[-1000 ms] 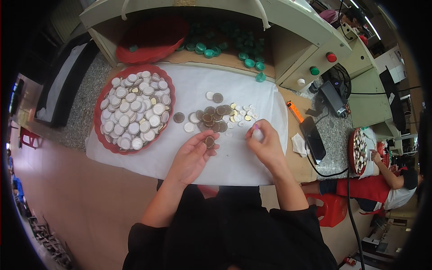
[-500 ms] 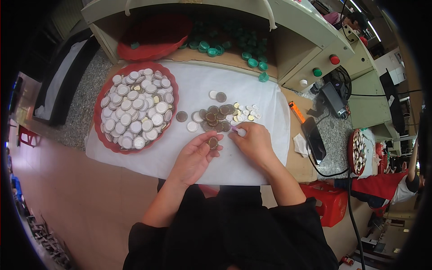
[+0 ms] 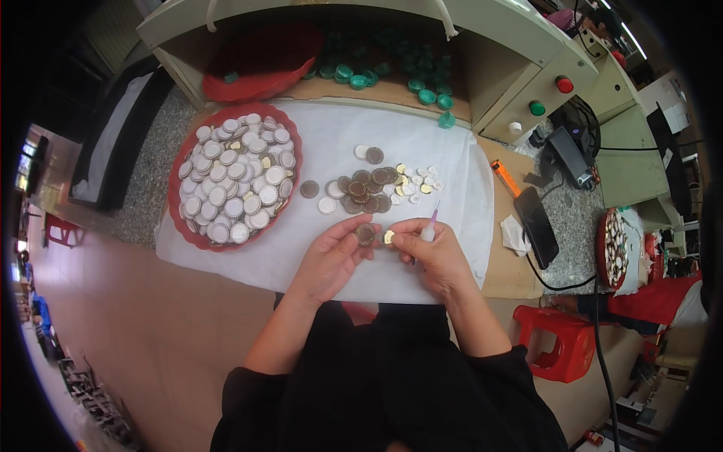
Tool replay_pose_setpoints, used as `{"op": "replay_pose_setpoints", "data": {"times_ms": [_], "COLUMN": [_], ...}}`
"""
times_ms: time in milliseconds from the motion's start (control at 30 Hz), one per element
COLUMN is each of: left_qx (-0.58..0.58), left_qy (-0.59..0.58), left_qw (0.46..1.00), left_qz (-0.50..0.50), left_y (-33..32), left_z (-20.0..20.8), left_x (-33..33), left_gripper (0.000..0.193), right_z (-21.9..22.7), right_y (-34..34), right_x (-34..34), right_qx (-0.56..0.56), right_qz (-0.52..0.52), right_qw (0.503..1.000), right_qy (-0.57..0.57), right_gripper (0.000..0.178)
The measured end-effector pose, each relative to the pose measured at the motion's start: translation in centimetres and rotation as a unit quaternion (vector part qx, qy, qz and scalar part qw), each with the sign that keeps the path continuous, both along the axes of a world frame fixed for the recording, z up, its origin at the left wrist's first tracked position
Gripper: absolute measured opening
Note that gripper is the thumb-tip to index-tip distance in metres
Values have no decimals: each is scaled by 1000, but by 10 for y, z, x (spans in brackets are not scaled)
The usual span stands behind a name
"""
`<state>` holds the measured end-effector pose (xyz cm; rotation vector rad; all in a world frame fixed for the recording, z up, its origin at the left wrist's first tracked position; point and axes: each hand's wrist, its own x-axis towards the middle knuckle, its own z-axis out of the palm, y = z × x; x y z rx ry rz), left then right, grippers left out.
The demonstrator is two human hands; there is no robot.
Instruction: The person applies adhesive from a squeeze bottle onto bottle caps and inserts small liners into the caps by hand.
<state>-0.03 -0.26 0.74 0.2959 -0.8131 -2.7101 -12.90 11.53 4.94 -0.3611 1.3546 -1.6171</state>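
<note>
My left hand (image 3: 325, 260) holds a brown round disc with a scalloped edge (image 3: 364, 235) between thumb and fingers, just above the white sheet. Close beside it, my right hand (image 3: 438, 264) pinches a small shiny gold disc (image 3: 388, 237). A thin purple-and-white pointed tool (image 3: 428, 233) is also in the right hand, its tip pointing up and away. The two discs are apart. Beyond the hands lies a heap of brown scalloped discs (image 3: 360, 190). To the right of that heap, small white and gold round pieces (image 3: 427, 188) are scattered.
A red scalloped tray (image 3: 178, 218) full of white-faced discs stands at the left. Green cups (image 3: 427, 97) sit on the shelf at the back. An orange cutter (image 3: 505, 178), a phone (image 3: 538, 226) and a crumpled tissue (image 3: 515, 235) lie right; a red stool (image 3: 561, 343) stands below.
My right hand has come back from the small pieces toward my left hand, now with a gold disc in its fingertips. The left hand still holds the brown disc. The view has shifted slightly.
</note>
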Motion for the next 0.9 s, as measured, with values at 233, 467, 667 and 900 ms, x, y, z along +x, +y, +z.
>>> {"op": "replay_pose_setpoints", "data": {"times_ms": [233,467,667,900], "left_qx": [-21,-51,-64,-62], "left_qy": [6,-16,-22,-36], "left_qw": [999,998,997,997], "left_qz": [-23,-31,-36,-27], "left_y": [-1,0,1,2], "left_z": [-5,-1,-1,4], "left_x": [1,0,-1,0], "left_gripper": [31,31,35,39], "right_z": [2,14,12,10], "right_y": [-4,-9,-8,-10], "right_x": [11,14,13,13], "right_qx": [35,16,24,18], "right_qz": [-3,5,-1,2], "right_qw": [999,999,999,1000], "right_qy": [-8,-30,-23,-9], "right_gripper": [19,20,17,17]}}
